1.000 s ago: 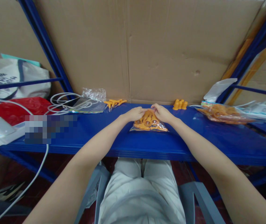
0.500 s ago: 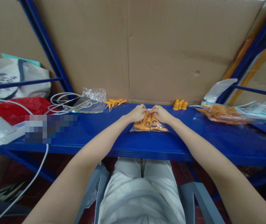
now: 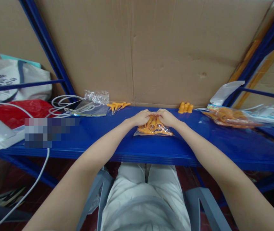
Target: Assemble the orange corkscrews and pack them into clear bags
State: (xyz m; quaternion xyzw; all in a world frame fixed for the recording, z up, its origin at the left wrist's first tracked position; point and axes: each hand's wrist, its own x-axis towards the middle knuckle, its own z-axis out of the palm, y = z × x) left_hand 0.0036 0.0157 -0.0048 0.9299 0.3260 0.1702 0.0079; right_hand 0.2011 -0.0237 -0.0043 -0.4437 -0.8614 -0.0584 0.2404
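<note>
A clear plastic bag (image 3: 154, 128) filled with several orange plastic parts lies on the blue table in front of me. Some of the parts look like hollow cones or cups. My left hand (image 3: 141, 117) grips the bag's far left edge with bent fingers. On the far right edge, my right hand (image 3: 165, 117) pinches the same bag. The fingertips of both hands are partly hidden behind the knuckles.
Orange corkscrew-like pieces (image 3: 118, 106) lie behind on the left, near an empty clear bag (image 3: 92, 107). Several orange cups (image 3: 185, 107) stand at the back right. Farther right is another filled bag (image 3: 230, 116). A white cable (image 3: 40, 175) hangs over the table's front edge.
Both hands keep hold of the bag's far edge; the fingers have shifted very slightly. The bag stays in place.
</note>
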